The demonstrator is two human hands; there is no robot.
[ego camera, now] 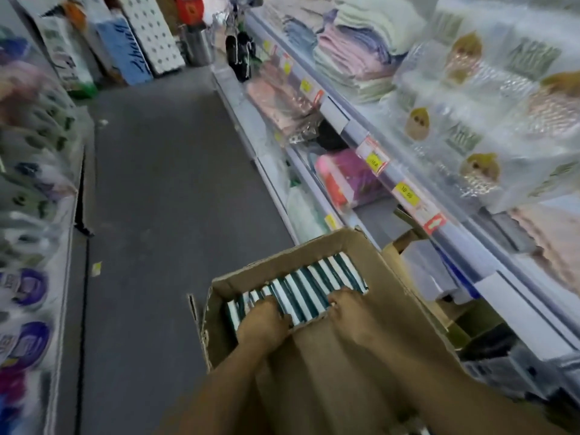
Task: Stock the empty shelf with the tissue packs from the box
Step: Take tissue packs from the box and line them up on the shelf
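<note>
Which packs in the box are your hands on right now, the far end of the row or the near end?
The near end: left hand and right hand grip tissue packs closest to you in the cardboard box; the far packs lie untouched.

Both hands in open cardboard box [301, 246] of tissue packs [309, 287], store aisle.
Left hand [262, 321] and right hand [348, 312] reach into box, fingers curled over the row of teal-and-white packs standing on edge; exact grip blurred. Box stands on grey floor [163, 189] beside shelving [417, 196] at right holding folded towels [354, 54] and wrapped paper rolls [489, 98]; yellow price tags [407, 193] on shelf edge.
</note>
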